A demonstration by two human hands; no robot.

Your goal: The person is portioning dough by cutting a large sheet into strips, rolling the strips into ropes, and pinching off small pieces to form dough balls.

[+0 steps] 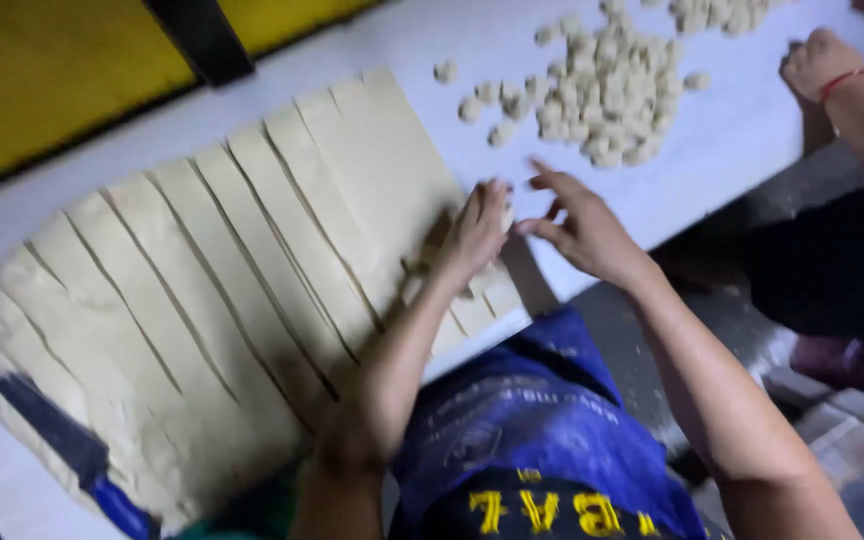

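Blue-handled knife (72, 450) lies at the near left on the rolled dough sheet (202, 290), which is cut into long strips across the white bench (722, 130). Soft and probably tearable, a strip is best pinched at its cut end, where the left hand (474, 232) presses with fingers bent; whether it grips dough I cannot tell. Beside it the right hand (584, 228) hovers open and empty, short of the pile of small dough pieces (602, 90).

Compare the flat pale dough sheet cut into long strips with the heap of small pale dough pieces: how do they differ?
The flat dough sheet lies as long strips; the heap of small dough pieces is lumpy bits. The sheet lies under the left hand; the heap lies beyond the right hand. Both are pale and rest on the white table.
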